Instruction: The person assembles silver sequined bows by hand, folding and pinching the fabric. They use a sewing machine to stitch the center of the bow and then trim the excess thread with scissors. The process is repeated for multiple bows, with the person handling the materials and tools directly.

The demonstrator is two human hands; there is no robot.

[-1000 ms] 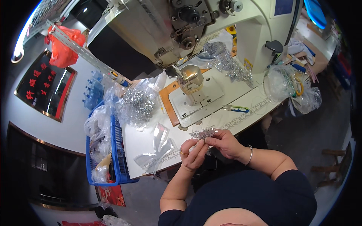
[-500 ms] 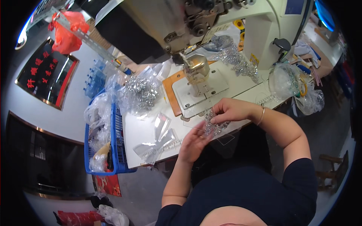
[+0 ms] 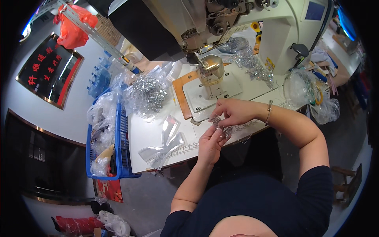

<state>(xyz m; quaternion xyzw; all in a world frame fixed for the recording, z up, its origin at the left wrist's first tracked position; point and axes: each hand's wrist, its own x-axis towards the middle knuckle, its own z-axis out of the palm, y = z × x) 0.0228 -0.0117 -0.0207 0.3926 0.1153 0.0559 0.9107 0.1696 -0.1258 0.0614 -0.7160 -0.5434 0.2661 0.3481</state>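
Note:
At the front edge of the white sewing table, both my hands are closed on a bunch of shiny silvery trim. My left hand grips it from the near side, thumb upward. From the right, my right hand pinches the upper part with bent fingers. A thin clear sheet seems to go with the bunch, but only a faint corner shows beneath my hands. Just beyond them is the sewing machine, its presser foot over a white plate.
Clear plastic pieces lie left of my hands, by a printed ruler strip. Silvery trim is heaped in a plastic bag and behind the needle area. A blue basket of bags adjoins the table's left side.
My left hand has gone from spread fingers to gripping the bunch. My right hand has shifted slightly up and left, and the clear sheet's outline has mostly dropped from sight.

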